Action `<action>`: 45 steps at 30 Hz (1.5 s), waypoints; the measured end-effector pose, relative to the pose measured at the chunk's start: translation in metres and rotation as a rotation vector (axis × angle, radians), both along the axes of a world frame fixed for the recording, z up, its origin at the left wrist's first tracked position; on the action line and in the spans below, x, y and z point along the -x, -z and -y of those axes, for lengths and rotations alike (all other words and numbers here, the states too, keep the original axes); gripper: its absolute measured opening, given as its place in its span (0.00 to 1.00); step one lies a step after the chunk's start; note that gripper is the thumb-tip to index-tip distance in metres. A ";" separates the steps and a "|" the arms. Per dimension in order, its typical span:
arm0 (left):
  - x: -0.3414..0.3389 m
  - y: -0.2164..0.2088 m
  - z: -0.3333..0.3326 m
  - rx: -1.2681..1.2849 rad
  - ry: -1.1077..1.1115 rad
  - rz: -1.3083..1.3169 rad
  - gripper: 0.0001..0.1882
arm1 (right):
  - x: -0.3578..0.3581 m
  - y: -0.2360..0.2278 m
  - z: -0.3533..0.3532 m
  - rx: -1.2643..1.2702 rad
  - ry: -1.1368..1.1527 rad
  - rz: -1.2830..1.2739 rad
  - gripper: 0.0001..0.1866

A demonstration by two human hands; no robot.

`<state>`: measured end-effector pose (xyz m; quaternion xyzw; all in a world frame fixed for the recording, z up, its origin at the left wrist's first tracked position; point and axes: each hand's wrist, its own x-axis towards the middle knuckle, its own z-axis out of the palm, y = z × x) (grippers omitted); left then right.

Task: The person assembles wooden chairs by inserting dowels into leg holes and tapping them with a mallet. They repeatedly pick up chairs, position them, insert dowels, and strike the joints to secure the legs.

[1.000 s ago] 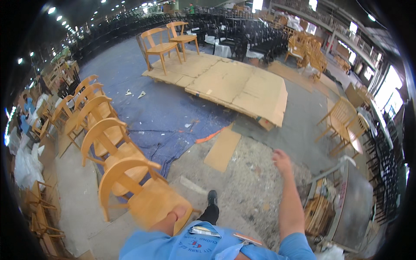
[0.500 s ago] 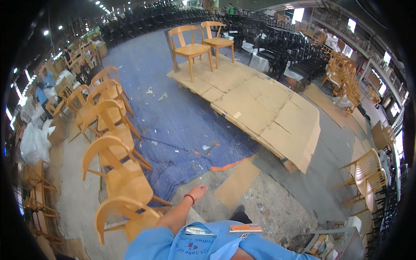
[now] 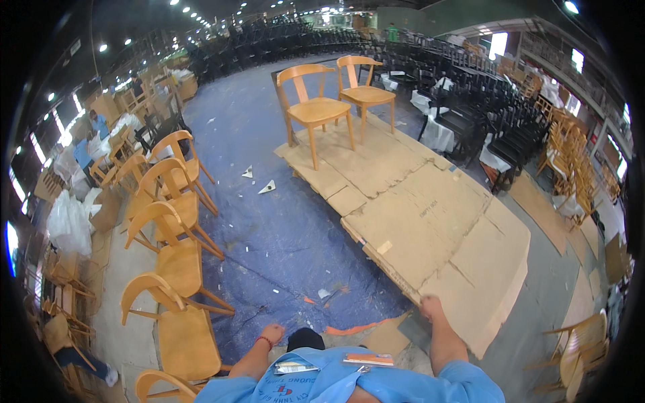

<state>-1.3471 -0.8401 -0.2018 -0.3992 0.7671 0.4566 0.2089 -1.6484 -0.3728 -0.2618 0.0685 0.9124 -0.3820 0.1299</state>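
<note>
My left hand (image 3: 272, 332) hangs low at my side above the blue tarpaulin (image 3: 269, 228), holding nothing, with a red band on the wrist. My right hand (image 3: 431, 307) reaches toward the near edge of a low platform covered in flattened cardboard (image 3: 430, 215); whether it touches the edge I cannot tell. Two light wooden chairs (image 3: 316, 111) (image 3: 366, 94) stand upright at the platform's far end. A row of similar wooden chairs (image 3: 176, 221) curves along my left, the nearest chair (image 3: 181, 336) right next to my left arm.
Stacks of black chairs (image 3: 484, 114) fill the back and right of the hall. More wooden chairs (image 3: 571, 161) are piled at far right, another chair (image 3: 578, 342) at lower right. White bags (image 3: 67, 221) lie at left. Scraps and an orange strip (image 3: 349, 329) litter the tarpaulin.
My view has swung toward the platform, which is now closer. My right arm has dropped and come near the cardboard's front edge; my left hand stays low beside the nearest chair.
</note>
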 end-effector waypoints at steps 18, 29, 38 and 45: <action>0.292 0.032 0.365 0.691 0.592 -0.011 0.15 | 0.206 0.008 0.333 0.126 0.086 0.886 0.08; 0.522 -0.001 0.461 0.101 -0.285 -0.107 0.16 | 0.600 0.073 0.623 0.642 0.334 0.573 0.46; 0.567 -0.074 0.479 0.268 0.616 0.375 0.17 | 0.915 -0.004 0.885 1.571 0.422 0.384 0.48; 0.662 -0.072 0.511 0.034 -0.463 0.182 0.19 | 0.928 -0.015 0.906 1.631 0.379 0.447 0.32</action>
